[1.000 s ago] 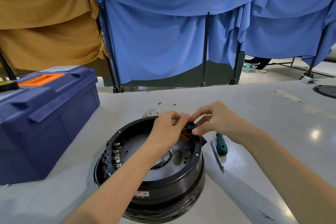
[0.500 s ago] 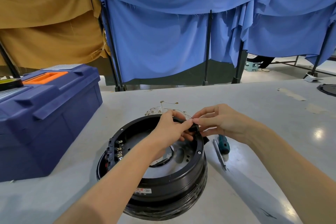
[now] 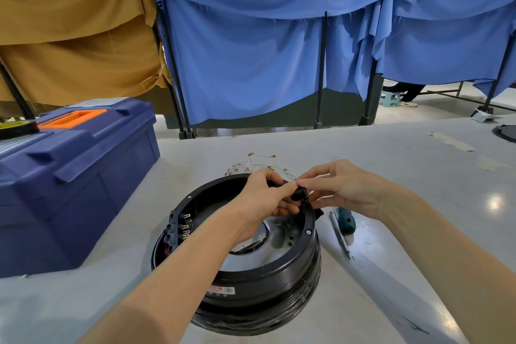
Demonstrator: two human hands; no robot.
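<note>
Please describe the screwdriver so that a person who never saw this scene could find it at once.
On the grey table stands a big black round housing. Just right of it, near the right hand, lies the screwdriver. Its teal handle sets it apart from the black and grey things around it.

One sticker only: white sticker (image 3: 222, 290) on the outer wall of the black round housing (image 3: 279, 282), near side, low down, left end hidden. Top row is red print, looks like characters, too blurred to read. Row below is dark small letters, also not readable. The right end of the sticker has a round outlined emblem; what is inside it cannot be made out. Tiny dark marks under the emblem, maybe digits, cannot tell. Nothing readable elsewhere in view.
</note>
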